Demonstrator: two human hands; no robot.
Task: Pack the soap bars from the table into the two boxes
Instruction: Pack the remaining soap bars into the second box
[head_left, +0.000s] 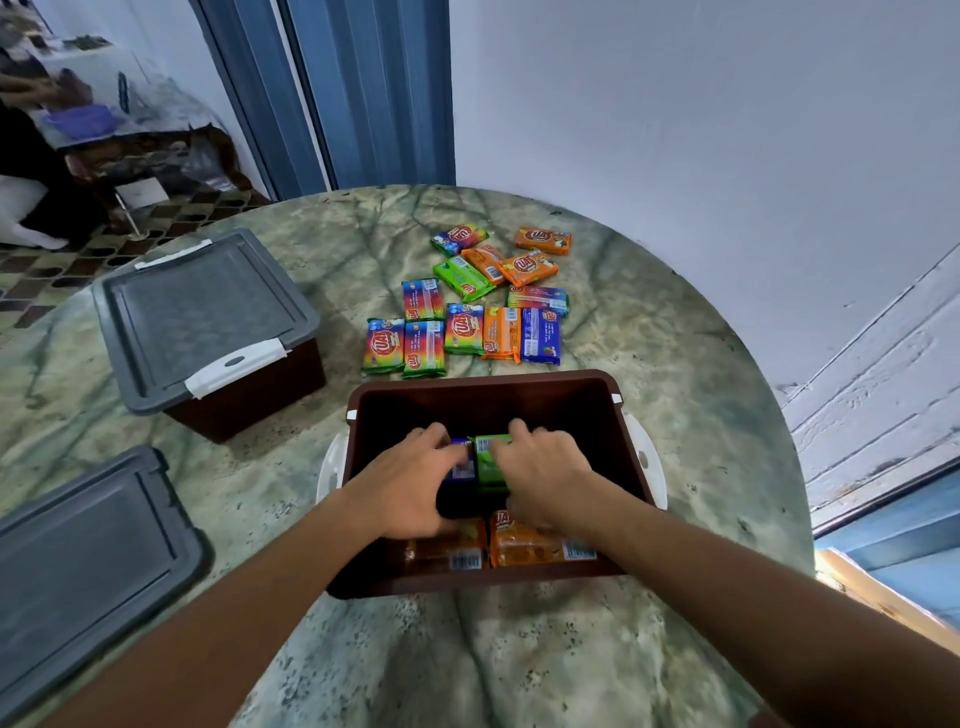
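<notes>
An open brown box stands on the marble table in front of me. Both hands are inside it. My left hand holds a blue soap bar. My right hand holds a green soap bar beside it. Two orange soap bars lie at the near end of the box. Several wrapped soap bars in rainbow, green, orange and blue lie loose on the table beyond the box.
A second brown box with a grey lid clipped on stands at the left. A loose grey lid lies at the near left edge. White wall stands behind the table, a blue door frame at the back.
</notes>
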